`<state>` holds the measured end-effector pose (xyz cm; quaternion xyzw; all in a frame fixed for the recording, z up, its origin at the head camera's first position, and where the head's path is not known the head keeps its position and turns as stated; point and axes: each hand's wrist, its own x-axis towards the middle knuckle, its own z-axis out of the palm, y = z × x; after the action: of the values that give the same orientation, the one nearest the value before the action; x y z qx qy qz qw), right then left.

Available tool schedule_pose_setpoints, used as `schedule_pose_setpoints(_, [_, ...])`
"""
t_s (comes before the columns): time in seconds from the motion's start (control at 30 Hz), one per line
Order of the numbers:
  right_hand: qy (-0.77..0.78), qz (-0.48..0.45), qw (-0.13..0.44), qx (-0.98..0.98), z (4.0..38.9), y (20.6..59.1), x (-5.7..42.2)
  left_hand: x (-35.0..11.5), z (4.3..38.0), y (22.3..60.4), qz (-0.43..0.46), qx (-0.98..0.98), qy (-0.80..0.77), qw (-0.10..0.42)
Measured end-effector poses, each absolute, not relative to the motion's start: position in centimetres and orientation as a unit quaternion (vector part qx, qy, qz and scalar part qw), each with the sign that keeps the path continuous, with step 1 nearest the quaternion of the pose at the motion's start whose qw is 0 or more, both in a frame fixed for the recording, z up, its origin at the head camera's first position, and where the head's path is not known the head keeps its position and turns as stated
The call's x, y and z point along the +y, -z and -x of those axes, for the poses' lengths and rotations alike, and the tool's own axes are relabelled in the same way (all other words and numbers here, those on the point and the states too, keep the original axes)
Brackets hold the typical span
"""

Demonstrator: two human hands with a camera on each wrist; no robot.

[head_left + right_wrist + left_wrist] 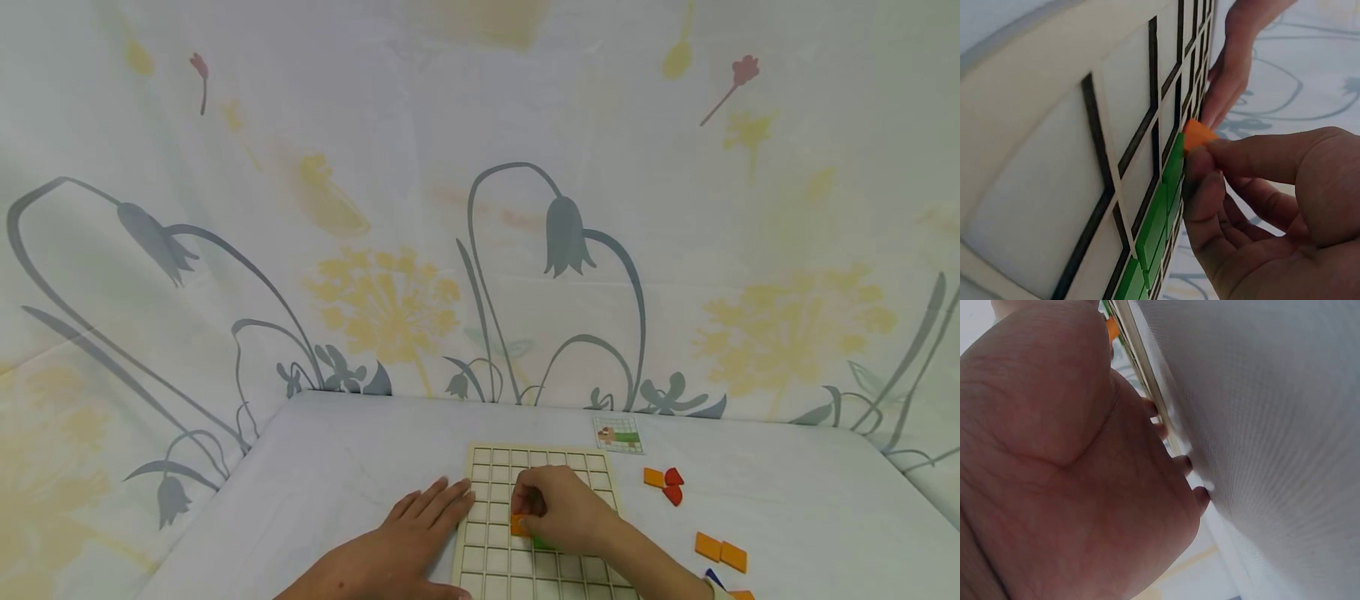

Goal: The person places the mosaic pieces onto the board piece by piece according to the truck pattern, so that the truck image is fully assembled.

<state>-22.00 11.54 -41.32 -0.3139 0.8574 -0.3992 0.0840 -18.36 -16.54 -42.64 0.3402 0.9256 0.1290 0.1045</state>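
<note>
A pale grid board (496, 560) lies on the white-covered table in front of me. My right hand (568, 510) is over its middle and pinches an orange tile (1199, 135) between thumb and fingertips, at a cell of the grid. Green tiles (1152, 226) sit in cells beside it, mostly hidden by the hand in the head view. With fingers straight, my left hand (401, 542) rests along the board's left edge, fingertips touching the rim. In the left wrist view its palm fills much of the picture.
Behind the board lies a small picture card (618, 436) with a grid pattern. To the right are an orange tile (653, 477), two red pieces (672, 495), a pair of orange tiles (707, 547) and a dark blue piece (713, 577). A flower-printed cloth (390, 208) hangs behind.
</note>
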Motion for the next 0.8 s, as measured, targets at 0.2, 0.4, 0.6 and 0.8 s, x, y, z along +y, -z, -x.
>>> schedule_pose_setpoints(0.2, [0.381,0.31,0.074,0.868,21.9,41.5,11.6,-16.4,18.4,42.7,-0.337,0.928,-0.123,0.105])
schedule_pose_setpoints(0.4, [0.373,0.311,0.051,0.873,21.3,41.6,12.3,-16.3,18.3,42.7,-0.336,0.929,-0.118,0.101])
schedule_pose_setpoints(0.6, [0.384,0.286,0.051,0.877,20.2,41.1,15.4,-16.2,18.4,42.7,-0.336,0.927,-0.121,0.111])
schedule_pose_setpoints(0.8, [0.368,0.249,0.021,0.896,19.2,41.0,20.8,-16.5,18.3,42.5,-0.334,0.925,-0.132,0.125])
